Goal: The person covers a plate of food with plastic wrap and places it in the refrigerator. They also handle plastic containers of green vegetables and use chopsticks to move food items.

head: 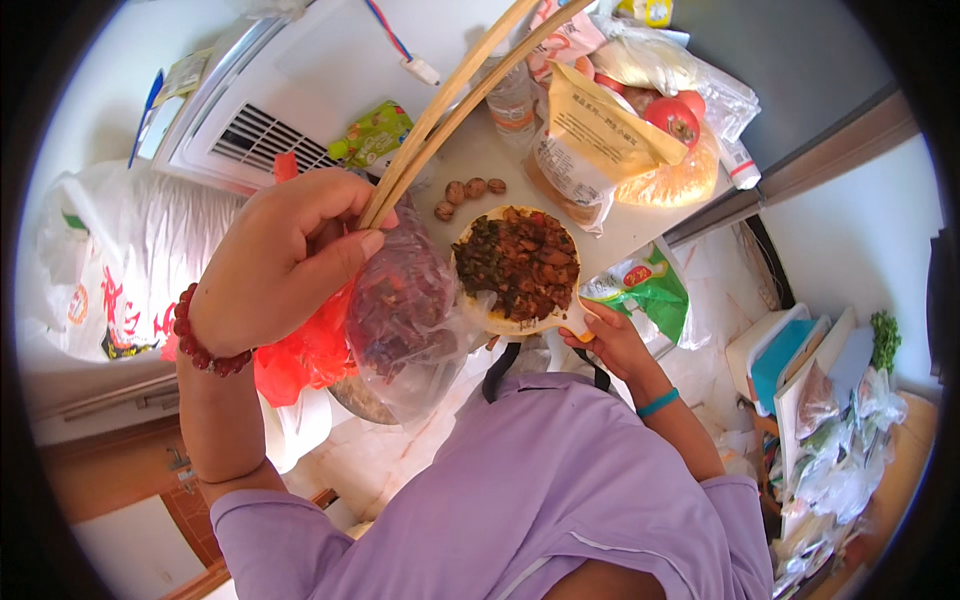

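Note:
My left hand (289, 259), with a red bead bracelet at the wrist, grips a pair of long wooden chopsticks (439, 124). Their tips point away, beyond the picture's top edge. My right hand (607, 337) holds the handle of a yellowish handled bowl (579, 319). Chopped dark greens and reddish-brown diced food (536, 262) fill the bowl. Between the hands, left of the bowl, is a clear plastic bag (401, 300) with dark reddish contents. A red plastic bag (304, 360) shows below my left wrist. Several walnuts (465, 191) lie on the pale tabletop (457, 161) beyond the bowl.
A brown paper food pouch (600, 142), a plastic bottle (511, 105), red fruit (671, 120) and a green pouch (379, 135) stand at the back. A white appliance with a vent grille (266, 139) is behind left. Bagged goods (840, 450) fill a shelf at right.

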The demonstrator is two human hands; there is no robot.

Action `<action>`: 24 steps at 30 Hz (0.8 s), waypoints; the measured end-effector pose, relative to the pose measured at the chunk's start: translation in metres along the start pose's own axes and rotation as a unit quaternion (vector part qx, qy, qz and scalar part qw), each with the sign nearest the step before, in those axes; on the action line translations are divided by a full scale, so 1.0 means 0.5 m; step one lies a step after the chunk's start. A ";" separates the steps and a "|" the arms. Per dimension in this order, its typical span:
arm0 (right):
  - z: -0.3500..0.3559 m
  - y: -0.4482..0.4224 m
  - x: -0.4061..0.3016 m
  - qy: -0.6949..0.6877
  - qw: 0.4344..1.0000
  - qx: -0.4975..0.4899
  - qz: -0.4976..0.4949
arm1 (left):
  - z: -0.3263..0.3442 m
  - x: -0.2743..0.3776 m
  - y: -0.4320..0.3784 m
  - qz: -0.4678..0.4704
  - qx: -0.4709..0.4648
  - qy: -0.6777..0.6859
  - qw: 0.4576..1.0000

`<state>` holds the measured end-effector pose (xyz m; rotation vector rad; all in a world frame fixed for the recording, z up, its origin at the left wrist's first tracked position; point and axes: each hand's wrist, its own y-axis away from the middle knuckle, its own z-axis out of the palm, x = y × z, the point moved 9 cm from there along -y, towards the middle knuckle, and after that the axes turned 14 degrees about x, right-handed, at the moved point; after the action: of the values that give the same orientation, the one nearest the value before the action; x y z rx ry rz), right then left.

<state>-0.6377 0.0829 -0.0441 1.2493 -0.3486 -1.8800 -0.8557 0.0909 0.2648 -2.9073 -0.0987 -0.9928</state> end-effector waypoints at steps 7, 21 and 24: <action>-0.052 0.068 0.037 -0.059 0.997 0.046 -0.024 | 0.064 -0.002 -0.012 -0.020 -0.089 0.121 0.988; -0.217 0.382 0.089 -0.068 0.945 0.185 -0.259 | 0.218 0.243 0.098 0.202 -0.144 -0.017 0.969; -0.190 0.492 0.126 -0.179 0.929 0.195 -0.258 | 0.223 0.330 0.172 0.201 -0.274 -0.123 0.932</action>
<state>-0.4470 -0.0970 0.0247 1.3389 -0.6641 -2.5991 -0.6504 0.0213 0.2741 -3.3023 0.8632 -0.6583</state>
